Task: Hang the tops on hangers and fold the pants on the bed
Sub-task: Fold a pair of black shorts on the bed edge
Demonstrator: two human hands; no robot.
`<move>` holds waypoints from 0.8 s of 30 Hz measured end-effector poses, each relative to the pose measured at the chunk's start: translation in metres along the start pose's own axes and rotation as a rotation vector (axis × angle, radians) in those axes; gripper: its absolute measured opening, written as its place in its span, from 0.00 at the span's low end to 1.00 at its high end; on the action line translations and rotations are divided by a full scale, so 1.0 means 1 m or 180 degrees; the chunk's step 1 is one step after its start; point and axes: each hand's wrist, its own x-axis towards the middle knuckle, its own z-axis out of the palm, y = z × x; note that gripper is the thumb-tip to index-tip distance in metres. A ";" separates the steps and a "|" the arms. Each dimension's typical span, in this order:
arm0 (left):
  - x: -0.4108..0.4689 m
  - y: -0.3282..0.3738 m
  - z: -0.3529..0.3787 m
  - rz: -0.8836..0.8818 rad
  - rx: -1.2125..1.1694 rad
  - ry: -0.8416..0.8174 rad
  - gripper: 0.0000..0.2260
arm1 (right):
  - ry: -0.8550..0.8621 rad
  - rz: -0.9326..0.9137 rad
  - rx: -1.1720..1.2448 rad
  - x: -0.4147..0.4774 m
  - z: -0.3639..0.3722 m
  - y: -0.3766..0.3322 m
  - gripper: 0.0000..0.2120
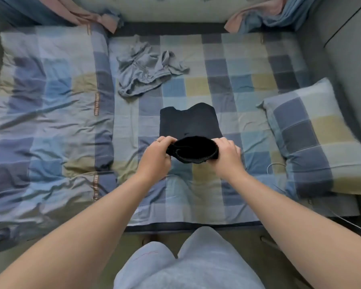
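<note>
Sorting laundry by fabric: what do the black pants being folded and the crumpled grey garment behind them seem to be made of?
Black pants: likely a soft matte knit, no sheen; the end gripped by both hands bends limply. Too dark to see the weave. Grey garment: looks like thin jersey-type knit, matte, collapsing into many soft creases; exact fibre cannot be told.

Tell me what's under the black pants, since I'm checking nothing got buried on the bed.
Around the black pants only the checked sheet shows. Both hands, left hand and right hand, lift the near end; the rest lies flat, hiding whatever is beneath.
</note>
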 end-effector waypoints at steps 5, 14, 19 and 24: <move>-0.057 -0.087 0.107 -0.0663 0.0319 -0.0642 0.19 | -0.0672 0.0336 -0.0206 -0.055 0.130 0.075 0.16; -0.209 -0.194 0.240 -0.1458 0.0568 -0.2285 0.14 | -0.1996 0.0985 -0.0499 -0.211 0.289 0.158 0.17; -0.242 -0.206 0.251 -0.1791 0.0475 -0.3001 0.10 | -0.2475 0.1322 -0.0332 -0.248 0.301 0.163 0.11; -0.208 -0.208 0.247 -0.2000 0.0082 -0.2591 0.11 | -0.2379 0.1691 0.0329 -0.209 0.285 0.164 0.09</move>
